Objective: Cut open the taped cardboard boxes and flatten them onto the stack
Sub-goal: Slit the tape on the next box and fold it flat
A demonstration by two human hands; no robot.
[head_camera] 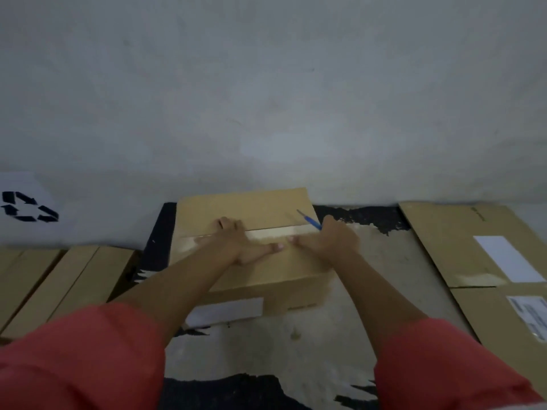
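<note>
- Fingers [227, 225] of the left hand [239, 242] lie across the top of the box [251, 202], reaching over the middle seam with the thumb stretched out sideways. The hand presses flat and grips nothing. Whether the fingertips hook into the seam cannot be told.
- Curled fingers of the right hand [333, 239] are closed around a blue cutter [310, 221], whose thin tip points up and away over the far flap. Its thumb lies along the box top, nearly meeting the left thumb.
- The box sits on a worn black-and-pale surface [373, 261] straight ahead, against the wall, with a white label [228, 312] on its near side. A pale strip of tape [275, 232] runs along the seam between the 2 top flaps.
- Judged from this, the step in hand is opening this box's top. The cutter tip is off the tape, so either the cut is about to start or the flaps are about to be parted; the seam is too blurred to say.
- The next move calls for a steady left hand kept clear of the blade's path, and a shallow cut along the seam.
- Flattened cardboard [461, 241] lies to the right, likely the stack; closed boxes [88, 276] wait on the left.
</note>
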